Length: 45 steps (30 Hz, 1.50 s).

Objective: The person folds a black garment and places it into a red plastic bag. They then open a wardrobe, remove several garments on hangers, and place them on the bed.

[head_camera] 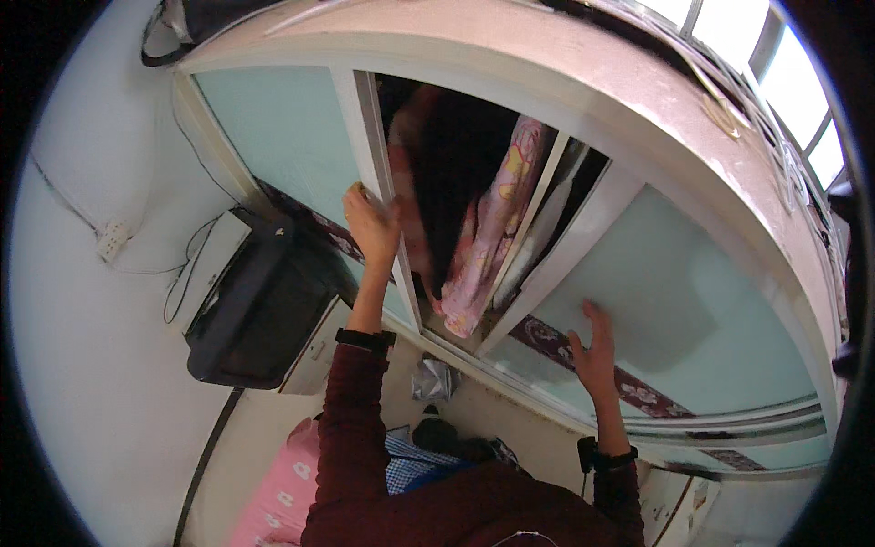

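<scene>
My left hand [374,222] grips the white frame edge [372,137] of the left sliding cabinet door, whose frosted panel [280,123] is pale green. My right hand [597,352] has its fingers spread at the right frosted door panel [690,294], over its dark floral band; whether it touches the panel I cannot tell. Between the doors the cabinet stands partly open. Inside, a pink patterned fabric bundle [489,239] stands upright beside a pale upright divider, with a whitish wrapped thing [540,239] to its right. The left part of the interior is dark, with reddish fabric dimly visible.
At the left, a black case-like object [266,308] rests on a small white cabinet [316,349] near a wall socket [113,241]. Cables [772,137] run along the cabinet top. A silvery packet [434,379] lies on the floor, and pink floral fabric [284,492] is beside me.
</scene>
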Each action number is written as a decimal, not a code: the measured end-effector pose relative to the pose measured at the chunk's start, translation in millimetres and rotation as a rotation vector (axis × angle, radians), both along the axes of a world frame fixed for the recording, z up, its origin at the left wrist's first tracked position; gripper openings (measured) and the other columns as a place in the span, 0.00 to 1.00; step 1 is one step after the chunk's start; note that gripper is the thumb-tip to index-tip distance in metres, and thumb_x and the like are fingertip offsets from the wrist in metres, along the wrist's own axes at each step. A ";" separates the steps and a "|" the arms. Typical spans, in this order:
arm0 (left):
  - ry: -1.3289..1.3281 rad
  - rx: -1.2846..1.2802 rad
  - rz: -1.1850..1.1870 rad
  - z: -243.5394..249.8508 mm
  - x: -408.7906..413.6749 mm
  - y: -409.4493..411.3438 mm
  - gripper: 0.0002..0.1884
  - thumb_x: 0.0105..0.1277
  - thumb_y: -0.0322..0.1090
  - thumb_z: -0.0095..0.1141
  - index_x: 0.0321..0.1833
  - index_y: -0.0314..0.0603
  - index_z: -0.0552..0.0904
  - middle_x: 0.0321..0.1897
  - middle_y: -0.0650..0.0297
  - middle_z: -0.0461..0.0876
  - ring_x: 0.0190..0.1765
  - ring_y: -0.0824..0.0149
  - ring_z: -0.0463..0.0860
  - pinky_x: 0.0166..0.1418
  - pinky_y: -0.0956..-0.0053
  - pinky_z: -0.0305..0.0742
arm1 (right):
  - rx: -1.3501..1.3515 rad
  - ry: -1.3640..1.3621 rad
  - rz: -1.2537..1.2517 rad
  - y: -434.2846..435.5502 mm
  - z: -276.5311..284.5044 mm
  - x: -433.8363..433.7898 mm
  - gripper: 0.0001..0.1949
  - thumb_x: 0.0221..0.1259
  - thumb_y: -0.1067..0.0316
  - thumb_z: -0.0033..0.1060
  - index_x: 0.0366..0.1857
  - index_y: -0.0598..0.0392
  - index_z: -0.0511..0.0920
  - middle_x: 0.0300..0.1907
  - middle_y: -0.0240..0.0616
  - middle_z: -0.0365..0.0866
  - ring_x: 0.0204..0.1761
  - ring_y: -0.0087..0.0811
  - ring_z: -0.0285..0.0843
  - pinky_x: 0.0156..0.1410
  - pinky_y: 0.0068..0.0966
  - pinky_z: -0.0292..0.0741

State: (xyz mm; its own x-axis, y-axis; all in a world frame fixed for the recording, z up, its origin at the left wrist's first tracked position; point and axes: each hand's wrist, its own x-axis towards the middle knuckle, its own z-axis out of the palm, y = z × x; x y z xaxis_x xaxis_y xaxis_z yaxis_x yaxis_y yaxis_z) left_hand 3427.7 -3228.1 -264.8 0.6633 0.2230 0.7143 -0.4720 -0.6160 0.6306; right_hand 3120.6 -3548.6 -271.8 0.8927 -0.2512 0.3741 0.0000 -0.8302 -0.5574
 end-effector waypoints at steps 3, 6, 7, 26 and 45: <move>-0.010 -0.029 -0.030 -7.1 -2.1 -5.6 0.34 0.55 0.33 0.70 0.63 0.31 0.69 0.53 0.46 0.72 0.58 0.42 0.70 0.63 0.53 0.66 | 0.008 -0.013 -0.001 8.9 5.9 4.2 0.28 0.60 0.77 0.64 0.66 0.57 0.70 0.61 0.48 0.75 0.65 0.48 0.74 0.71 0.38 0.69; 0.010 -0.083 -0.088 -10.0 -11.3 -13.9 0.33 0.55 0.33 0.69 0.63 0.30 0.69 0.52 0.46 0.71 0.57 0.42 0.70 0.65 0.53 0.65 | 0.070 -0.005 0.022 4.6 3.0 11.6 0.25 0.62 0.76 0.64 0.65 0.57 0.72 0.59 0.47 0.77 0.63 0.45 0.76 0.70 0.37 0.70; 0.013 -0.101 -0.109 -8.1 -17.5 -15.9 0.33 0.55 0.34 0.68 0.63 0.30 0.69 0.52 0.46 0.71 0.57 0.42 0.70 0.65 0.54 0.65 | 0.079 0.006 0.024 4.9 5.8 15.3 0.24 0.63 0.75 0.64 0.64 0.56 0.73 0.57 0.47 0.78 0.62 0.45 0.77 0.69 0.36 0.70; 0.337 0.044 -1.131 33.6 -216.8 -101.3 0.35 0.59 0.28 0.62 0.70 0.35 0.66 0.64 0.45 0.69 0.65 0.40 0.74 0.63 0.51 0.75 | -0.171 0.159 0.677 105.2 -55.4 1.0 0.15 0.68 0.65 0.65 0.55 0.58 0.81 0.50 0.47 0.86 0.53 0.44 0.86 0.58 0.37 0.79; 0.239 -0.108 -0.654 -27.0 -16.4 59.4 0.52 0.60 0.33 0.69 0.82 0.33 0.48 0.73 0.37 0.62 0.72 0.36 0.66 0.75 0.52 0.63 | 0.476 0.499 0.296 208.2 -78.9 72.2 0.13 0.71 0.72 0.63 0.55 0.63 0.80 0.49 0.40 0.87 0.53 0.29 0.86 0.57 0.27 0.82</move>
